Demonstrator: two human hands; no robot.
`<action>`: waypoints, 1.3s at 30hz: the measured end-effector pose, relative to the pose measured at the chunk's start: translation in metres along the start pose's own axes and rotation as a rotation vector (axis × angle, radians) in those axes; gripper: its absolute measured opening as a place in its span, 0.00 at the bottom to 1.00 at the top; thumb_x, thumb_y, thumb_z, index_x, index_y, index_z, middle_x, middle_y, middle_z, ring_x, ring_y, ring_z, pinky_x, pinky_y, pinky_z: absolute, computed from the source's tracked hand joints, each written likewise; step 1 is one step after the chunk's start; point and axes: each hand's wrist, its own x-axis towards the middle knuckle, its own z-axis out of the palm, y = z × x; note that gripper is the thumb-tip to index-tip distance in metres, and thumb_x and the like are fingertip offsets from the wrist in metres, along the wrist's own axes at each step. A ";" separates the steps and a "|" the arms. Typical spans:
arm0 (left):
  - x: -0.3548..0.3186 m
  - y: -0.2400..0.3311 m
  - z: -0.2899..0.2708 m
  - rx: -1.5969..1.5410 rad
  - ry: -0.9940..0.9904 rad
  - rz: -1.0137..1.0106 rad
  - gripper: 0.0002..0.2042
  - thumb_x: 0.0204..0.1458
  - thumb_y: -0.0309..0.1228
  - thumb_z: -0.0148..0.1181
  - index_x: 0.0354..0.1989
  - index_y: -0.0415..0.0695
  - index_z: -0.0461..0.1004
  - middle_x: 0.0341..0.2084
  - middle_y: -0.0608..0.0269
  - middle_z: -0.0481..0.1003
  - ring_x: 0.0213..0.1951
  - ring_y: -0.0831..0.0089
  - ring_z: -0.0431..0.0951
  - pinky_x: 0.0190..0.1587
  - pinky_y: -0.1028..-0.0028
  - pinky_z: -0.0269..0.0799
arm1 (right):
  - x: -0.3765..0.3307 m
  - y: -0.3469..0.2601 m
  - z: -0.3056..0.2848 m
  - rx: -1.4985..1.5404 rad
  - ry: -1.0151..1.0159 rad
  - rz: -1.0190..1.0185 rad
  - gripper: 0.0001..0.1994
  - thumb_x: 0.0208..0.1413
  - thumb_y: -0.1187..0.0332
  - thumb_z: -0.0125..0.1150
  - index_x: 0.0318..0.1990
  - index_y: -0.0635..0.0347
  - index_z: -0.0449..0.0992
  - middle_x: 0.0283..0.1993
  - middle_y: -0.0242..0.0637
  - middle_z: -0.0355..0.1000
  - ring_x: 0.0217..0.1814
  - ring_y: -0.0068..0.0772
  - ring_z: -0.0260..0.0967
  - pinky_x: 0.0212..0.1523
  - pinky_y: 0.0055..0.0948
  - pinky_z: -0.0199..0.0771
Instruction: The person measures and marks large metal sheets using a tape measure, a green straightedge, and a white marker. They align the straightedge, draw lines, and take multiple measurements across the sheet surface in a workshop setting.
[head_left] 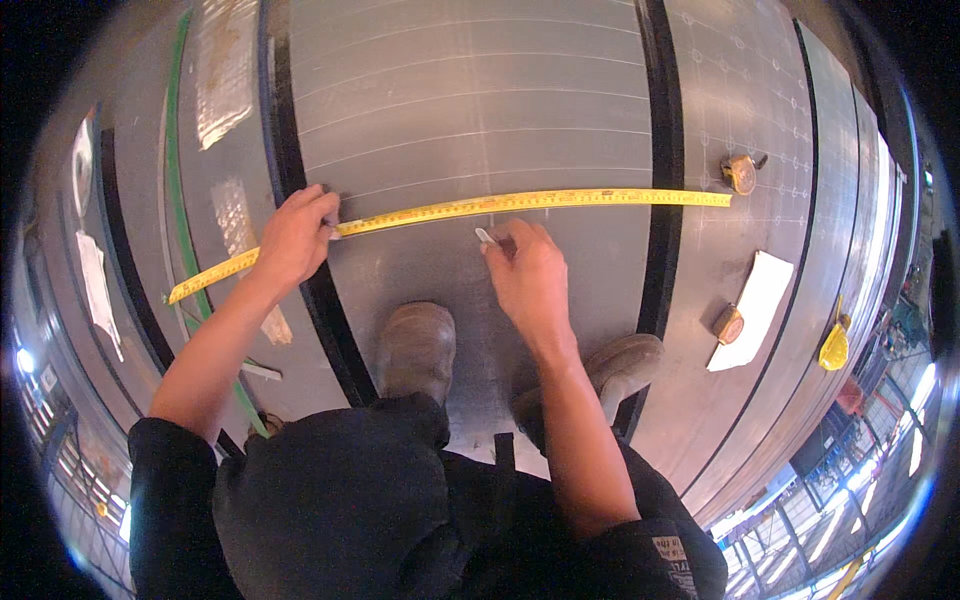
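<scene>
A yellow measuring tape strip (480, 207) stretches crosswise over a dark grey metal plate (470, 110) ruled with several thin pale lines. My left hand (298, 235) is closed on the strip near the plate's left edge, fingertips pinching down; part of the strip passes behind the hand. Just below the strip, my right hand (530, 275) is closed around a short white marking stick, its tip (485, 236) pointing up and left. The stick looks like chalk or soapstone. The strip's ends lie beyond the plate on both sides.
Two tape measures, an upper one (741, 176) and a lower one (729, 324) by a white paper (758, 305), lie on the right-hand plate. A yellow tool (834, 346) is farther right. Dark gaps (662, 200) separate the plates. My shoes (417, 350) stand on the metal. Green strip (174, 180) runs left.
</scene>
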 end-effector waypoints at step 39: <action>-0.003 0.000 0.000 -0.027 0.052 -0.013 0.07 0.47 0.18 0.60 0.32 0.40 0.69 0.34 0.55 0.69 0.43 0.52 0.73 0.46 0.55 0.70 | -0.004 -0.063 0.032 -0.341 -0.290 0.069 0.10 0.55 0.67 0.60 0.36 0.67 0.76 0.37 0.60 0.77 0.41 0.65 0.78 0.44 0.54 0.79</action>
